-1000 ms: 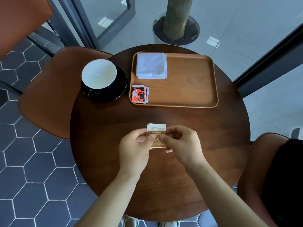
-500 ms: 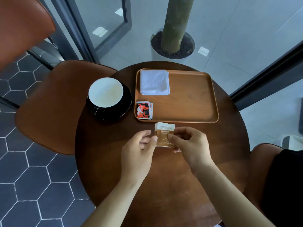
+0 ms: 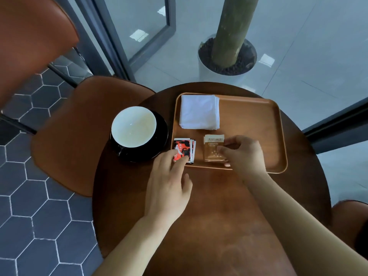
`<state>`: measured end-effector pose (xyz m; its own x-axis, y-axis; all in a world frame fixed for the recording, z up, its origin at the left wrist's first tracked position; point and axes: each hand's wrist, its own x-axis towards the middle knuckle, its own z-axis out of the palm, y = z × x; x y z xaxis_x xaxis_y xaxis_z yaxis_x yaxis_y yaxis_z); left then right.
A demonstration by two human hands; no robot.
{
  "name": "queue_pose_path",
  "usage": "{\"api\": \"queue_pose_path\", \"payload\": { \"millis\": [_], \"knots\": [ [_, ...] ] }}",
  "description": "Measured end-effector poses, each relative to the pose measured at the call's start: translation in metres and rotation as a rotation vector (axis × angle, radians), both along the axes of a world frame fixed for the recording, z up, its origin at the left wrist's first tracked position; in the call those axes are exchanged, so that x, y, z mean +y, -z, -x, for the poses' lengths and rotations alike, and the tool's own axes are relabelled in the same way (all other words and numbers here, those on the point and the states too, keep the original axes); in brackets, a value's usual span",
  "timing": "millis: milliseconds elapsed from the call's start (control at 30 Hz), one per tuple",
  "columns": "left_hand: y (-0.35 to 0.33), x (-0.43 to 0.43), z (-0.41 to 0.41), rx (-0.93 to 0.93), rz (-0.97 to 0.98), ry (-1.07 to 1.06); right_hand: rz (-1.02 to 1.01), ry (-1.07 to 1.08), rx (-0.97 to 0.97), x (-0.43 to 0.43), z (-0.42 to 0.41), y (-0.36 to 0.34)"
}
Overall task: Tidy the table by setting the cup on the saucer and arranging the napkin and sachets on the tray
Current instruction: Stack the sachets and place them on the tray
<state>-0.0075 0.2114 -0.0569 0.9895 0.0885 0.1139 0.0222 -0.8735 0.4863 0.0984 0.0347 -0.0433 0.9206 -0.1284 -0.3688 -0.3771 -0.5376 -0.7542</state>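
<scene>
Red sachets [image 3: 184, 146] form one stack in the near left corner of the single tray [image 3: 254, 126], and brown sachets [image 3: 212, 150] form a second stack just to their right, a narrow gap between the two. How many packets each stack holds is hard to count from here. One folded white napkin [image 3: 199, 112] lies in the tray's far left corner, close to the rim. The left hand [image 3: 167, 188] reaches over the tray's near rim, its grip spread, with straight fingertips resting on the near edge of the red stack. The right hand [image 3: 245, 156] has its grip pinching the brown stack along its right side. One cup [image 3: 133, 126] stands on one black saucer [image 3: 159, 144] left of the tray, the saucer's rim just beside the tray's. Bare wood shows across the tray's right half and over the near part of the round worktop [image 3: 219, 216]. A chair seat [image 3: 65, 136] sits close against the worktop's left edge.
</scene>
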Motion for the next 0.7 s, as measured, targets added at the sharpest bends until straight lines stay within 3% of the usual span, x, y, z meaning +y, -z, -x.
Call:
{"api": "queue_pose_path", "payload": {
  "millis": [233,533,633,700],
  "knots": [
    [0.004,-0.002,-0.01,0.09,-0.144,0.018,0.198,-0.132,-0.064,0.004,0.006,0.005],
    [0.01,0.006,-0.017,0.052,-0.14,0.1,0.372,-0.27,-0.29,0.004,0.014,-0.002],
    [0.011,0.01,-0.017,0.055,-0.139,0.115,0.439,-0.403,-0.452,0.014,0.02,-0.005],
    [0.012,0.013,-0.016,0.062,-0.122,0.125,0.521,-0.507,-0.462,0.026,0.024,-0.004]
  ]
}}
